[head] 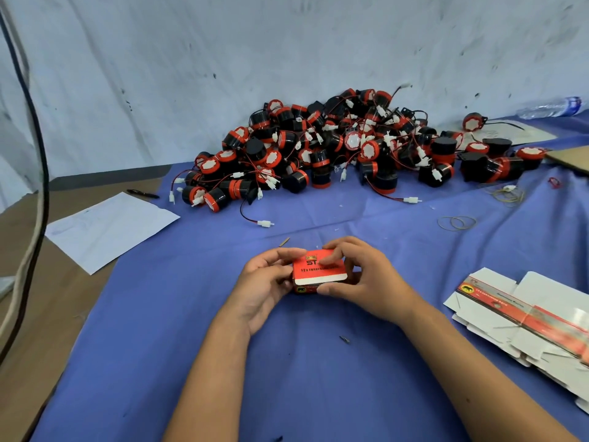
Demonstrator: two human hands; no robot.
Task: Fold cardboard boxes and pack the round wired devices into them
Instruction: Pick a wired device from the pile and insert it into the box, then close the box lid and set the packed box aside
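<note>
Red box [319,272], centre: your left hand [266,283] and right hand [363,279] clamp it, lid flap closing, contents probably loaded; next, tuck flap; device pile [350,148] at twelve o'clock.

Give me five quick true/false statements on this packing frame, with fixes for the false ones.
1. Both hands hold the red box. True: left hand and right hand grip it.
2. The pile of round wired devices lies beyond the box. True.
3. The flat unfolded boxes lie at the left. False: they lie at the right.
4. The pen rests on the blue cloth. False: it lies on the brown surface by the white paper.
5. Rubber bands lie on the cloth. True.
</note>
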